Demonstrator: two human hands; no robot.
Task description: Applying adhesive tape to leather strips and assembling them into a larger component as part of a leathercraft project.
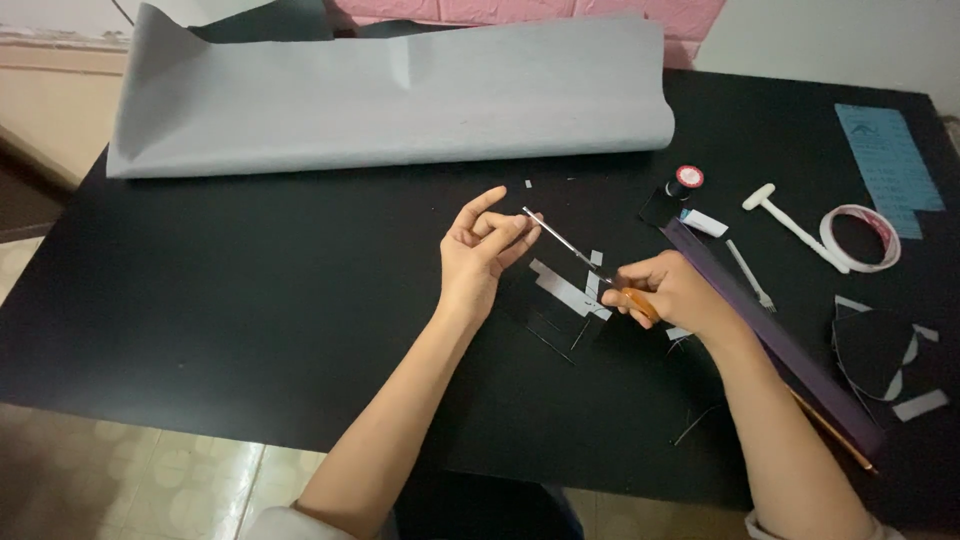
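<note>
1. The right hand [672, 292] was clenched around the orange handles of a pair of scissors [585, 262], gripping them low over the middle of the desk [250, 300].
2. The scissors' thin metal blades pointed up and to the left, their tip reaching the fingertips of the left hand [482, 250].
3. The left hand was raised just above the desk, palm turned toward the person, fingers curled and pinched together at the blade tip; whether they grasped something small there could not be told.
4. Between and just under the two hands lay pale paper strips [565, 290] on a dark sheet, with a few thin slivers scattered beside them.
5. Just right of the right hand ran a long dark purple ruler [770, 335], slanting down toward the desk's near right edge.
6. Beyond the ruler's upper end stood a small spool with a red and white top [686, 180], with a little white block just beside it.
7. Further right lay a small white hammer-shaped tool [790, 225], a roll of white tape [858, 238] touching its end, and a light blue card [890, 170].
8. Dark cut pieces [872, 350] lay near the right edge.
9. Across the far side of the desk spread a large grey sheet [400, 100], its front edge rolled under.
</note>
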